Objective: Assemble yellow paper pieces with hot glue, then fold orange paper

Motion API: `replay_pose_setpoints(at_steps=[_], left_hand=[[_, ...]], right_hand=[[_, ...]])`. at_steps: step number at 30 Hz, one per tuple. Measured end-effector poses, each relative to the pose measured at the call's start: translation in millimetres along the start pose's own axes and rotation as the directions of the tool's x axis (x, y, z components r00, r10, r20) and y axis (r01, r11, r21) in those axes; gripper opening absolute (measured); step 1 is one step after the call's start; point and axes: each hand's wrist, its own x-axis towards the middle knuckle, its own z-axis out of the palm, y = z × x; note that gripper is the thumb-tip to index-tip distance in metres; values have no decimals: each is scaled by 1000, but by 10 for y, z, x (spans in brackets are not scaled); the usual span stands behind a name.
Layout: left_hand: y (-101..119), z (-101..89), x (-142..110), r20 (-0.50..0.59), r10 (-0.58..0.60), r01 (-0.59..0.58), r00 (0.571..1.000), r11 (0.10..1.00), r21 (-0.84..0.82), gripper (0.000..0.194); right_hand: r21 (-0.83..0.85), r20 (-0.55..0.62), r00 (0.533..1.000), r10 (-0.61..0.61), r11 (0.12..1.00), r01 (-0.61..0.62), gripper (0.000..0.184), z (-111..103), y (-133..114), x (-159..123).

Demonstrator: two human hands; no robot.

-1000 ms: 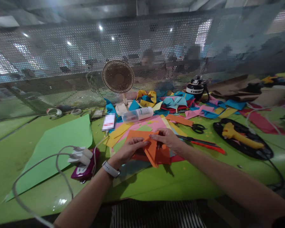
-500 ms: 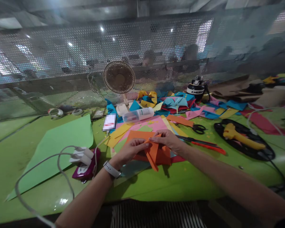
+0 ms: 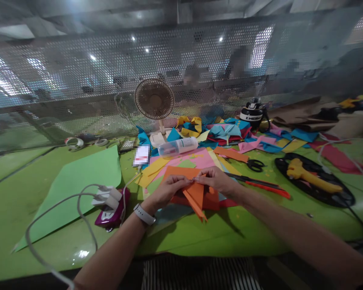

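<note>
A folded orange paper (image 3: 196, 198) is pinched at its upper edge between the fingertips of both my hands, with narrow strips pointing down toward me. My left hand (image 3: 173, 188) closes on it from the left, a white watch band on the wrist. From the right, my right hand (image 3: 217, 181) grips the same edge, its fingertips nearly meeting the left ones. Beneath lies a flat orange sheet (image 3: 178, 172) on a stack of pink, yellow, green and blue papers. The exact fold under my fingertips is too small to make out.
Right of my hands lie black scissors (image 3: 255, 165), a red-handled cutter (image 3: 268, 188) and a yellow glue gun (image 3: 313, 177) on a black tray. A clear bottle (image 3: 178, 146) and fan (image 3: 155, 99) stand behind. Left are a purple power strip (image 3: 110, 215), cords and a green sheet (image 3: 78, 189).
The folded paper has turned slightly in my fingers, its strips now reaching a little lower and to the right. My fingertips have drawn closer together. The whole view has shifted slightly.
</note>
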Motion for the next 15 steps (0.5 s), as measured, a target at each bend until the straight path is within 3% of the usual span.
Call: replay_pose_setpoints(at_steps=[7, 15], left_hand=[[73, -11, -18, 125, 12, -23, 992, 996, 87, 38], [154, -28, -49, 131, 29, -56, 991, 977, 205, 43]], right_hand=[[-28, 23, 999, 39, 999, -38, 29, -4, -34, -11], [-62, 148, 986, 78, 996, -69, 34, -166, -143, 14]])
